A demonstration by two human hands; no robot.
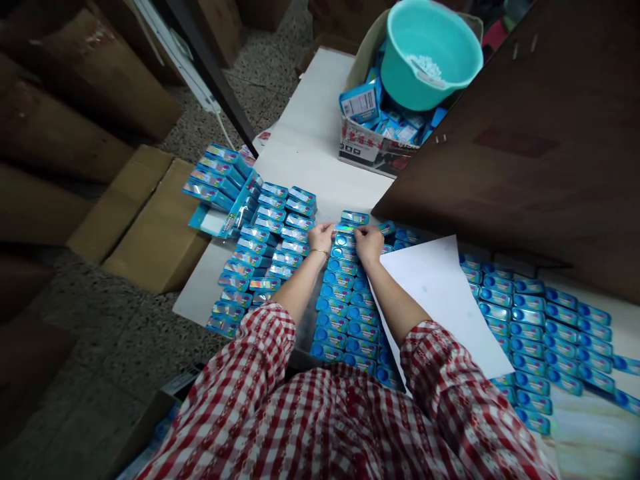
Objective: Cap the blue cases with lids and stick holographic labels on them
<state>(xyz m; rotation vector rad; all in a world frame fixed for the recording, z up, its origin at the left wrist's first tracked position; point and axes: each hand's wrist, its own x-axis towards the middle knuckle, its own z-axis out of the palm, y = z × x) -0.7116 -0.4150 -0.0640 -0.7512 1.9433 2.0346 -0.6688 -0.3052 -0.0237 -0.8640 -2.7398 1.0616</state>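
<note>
Both hands meet over rows of small blue packs (334, 293) that stand close together, each with a round blue spot on top. A shiny, rainbow-tinted strip (344, 228) stretches between my fingers at the far end of these rows. My left hand (320, 239) pinches its left end, and a thin bracelet circles that wrist. At the other end, the fingers of my right hand (369, 244) are closed on the strip, with their tips partly hidden. Under my right forearm, a white paper sheet (425, 287) lies over some packs.
Blue packs with shiny strips on top (273, 213) stand at left, beside a blue display carton (245, 200). Behind, a turquoise bucket (425, 40) holding small white pieces rests on a carton (365, 155) of blue packs. A brown board (525, 147) rises at right.
</note>
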